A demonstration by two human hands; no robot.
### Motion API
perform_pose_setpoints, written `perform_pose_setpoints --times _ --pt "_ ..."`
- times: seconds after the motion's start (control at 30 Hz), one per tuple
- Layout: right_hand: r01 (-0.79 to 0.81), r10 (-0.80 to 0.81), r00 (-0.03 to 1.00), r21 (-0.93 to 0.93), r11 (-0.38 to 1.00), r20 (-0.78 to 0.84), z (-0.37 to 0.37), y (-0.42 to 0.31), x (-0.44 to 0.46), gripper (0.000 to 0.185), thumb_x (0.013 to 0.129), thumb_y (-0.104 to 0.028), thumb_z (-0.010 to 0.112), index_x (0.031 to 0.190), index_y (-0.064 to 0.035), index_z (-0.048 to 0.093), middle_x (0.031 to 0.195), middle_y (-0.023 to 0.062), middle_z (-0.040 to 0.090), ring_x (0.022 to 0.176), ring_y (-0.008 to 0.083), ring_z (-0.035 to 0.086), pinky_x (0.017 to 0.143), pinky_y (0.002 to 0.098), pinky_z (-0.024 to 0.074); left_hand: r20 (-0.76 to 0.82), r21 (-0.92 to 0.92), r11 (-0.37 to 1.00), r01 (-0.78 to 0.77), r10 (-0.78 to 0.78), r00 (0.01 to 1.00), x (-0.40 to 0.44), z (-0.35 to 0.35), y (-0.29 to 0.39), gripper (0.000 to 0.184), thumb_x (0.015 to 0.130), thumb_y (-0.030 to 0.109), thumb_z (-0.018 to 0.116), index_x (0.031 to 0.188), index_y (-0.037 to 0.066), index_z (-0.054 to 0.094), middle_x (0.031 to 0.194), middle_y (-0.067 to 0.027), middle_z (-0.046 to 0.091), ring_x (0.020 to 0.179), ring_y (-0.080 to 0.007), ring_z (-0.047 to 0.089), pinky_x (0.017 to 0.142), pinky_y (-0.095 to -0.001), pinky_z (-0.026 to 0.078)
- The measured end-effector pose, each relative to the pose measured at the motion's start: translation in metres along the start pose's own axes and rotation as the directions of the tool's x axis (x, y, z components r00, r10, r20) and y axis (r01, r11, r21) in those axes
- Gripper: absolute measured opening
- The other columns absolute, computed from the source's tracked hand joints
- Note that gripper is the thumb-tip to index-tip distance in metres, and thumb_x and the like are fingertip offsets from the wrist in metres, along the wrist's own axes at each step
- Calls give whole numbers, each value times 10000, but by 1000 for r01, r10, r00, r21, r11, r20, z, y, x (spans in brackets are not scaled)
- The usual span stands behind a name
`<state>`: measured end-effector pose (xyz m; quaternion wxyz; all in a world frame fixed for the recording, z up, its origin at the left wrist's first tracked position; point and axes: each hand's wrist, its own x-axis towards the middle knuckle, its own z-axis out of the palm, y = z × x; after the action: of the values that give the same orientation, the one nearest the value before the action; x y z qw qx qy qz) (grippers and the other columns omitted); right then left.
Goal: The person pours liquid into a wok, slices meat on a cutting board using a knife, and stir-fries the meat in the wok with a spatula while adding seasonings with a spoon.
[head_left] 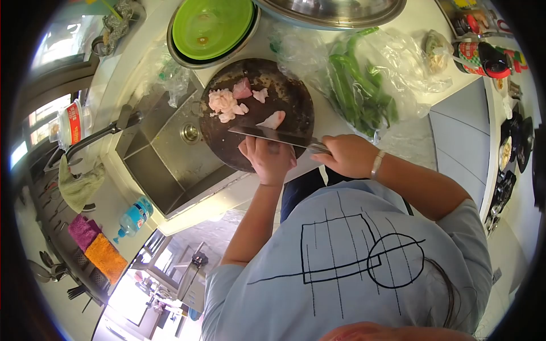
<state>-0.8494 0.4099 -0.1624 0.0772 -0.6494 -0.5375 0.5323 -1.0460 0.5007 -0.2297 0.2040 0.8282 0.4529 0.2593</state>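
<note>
My right hand is wrapped round the handle of a kitchen knife, whose blade points left across the round dark chopping board. Close behind the blade, my left hand rests on the board's near edge with its fingers curled. The blade partly covers those fingertips, and what they press on is hidden. Just beyond the blade lies a pale piece of meat. Farther off on the board are a heap of chopped pale, fatty meat, a pinker chunk and a small pale bit.
The board overlaps the right side of a steel sink. A green basin and a large metal lid stand behind. To the right, green peppers lie in clear plastic, with a sauce bottle beyond. A blue bottle stands left.
</note>
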Motion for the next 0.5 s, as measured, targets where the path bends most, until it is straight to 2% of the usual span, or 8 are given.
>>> perform_pose_setpoints --times 0.03,0.13,0.23,0.3,0.4,0.5 --pt "21 -21 1000 -20 1000 -6 4 -5 10 473 953 -441 526 898 20 614 791 221 667 776 388 663 725 458 509 6 -2 1000 -13 13 1000 -1 1 -2 300 657 135 734 948 105 666 1059 -92 617 951 -327 512 871 -419 380" --pt "71 -74 993 -34 997 -90 14 -20 31 465 951 -449 545 854 4 571 698 218 629 678 410 633 640 474 490 19 0 999 -35 35 999 -9 7 -11 345 661 134 724 1001 111 672 1082 -86 625 953 -319 523 881 -416 376" --pt "9 -9 1000 -23 1000 -2 6 -31 31 509 948 -473 510 928 25 614 836 228 676 791 386 669 738 470 510 11 35 999 -13 13 1000 -13 7 -9 357 662 115 719 1012 104 650 1060 -80 611 979 -315 525 881 -425 377" --pt "-1 -1 1000 -52 999 -26 8 -22 21 505 947 -471 519 928 25 613 830 226 675 788 381 670 734 472 510 -17 79 996 28 -27 1000 -12 1 -13 333 669 103 713 993 88 637 1080 -94 596 1000 -326 514 877 -433 385" --pt "-45 45 999 -47 998 -1 3 3 -12 477 942 -455 548 911 18 610 828 232 670 781 382 669 719 474 507 2 25 994 107 -107 994 -21 -5 -38 295 690 63 696 970 58 606 1127 -131 558 1037 -340 491 893 -442 401" --pt "-117 117 993 3 993 -11 -3 20 -51 447 939 -438 572 878 5 597 792 217 653 765 382 647 703 460 493 -34 -136 984 111 -117 993 -24 -9 -44 310 719 35 678 1005 24 558 1126 -160 501 1036 -325 488 896 -422 419"
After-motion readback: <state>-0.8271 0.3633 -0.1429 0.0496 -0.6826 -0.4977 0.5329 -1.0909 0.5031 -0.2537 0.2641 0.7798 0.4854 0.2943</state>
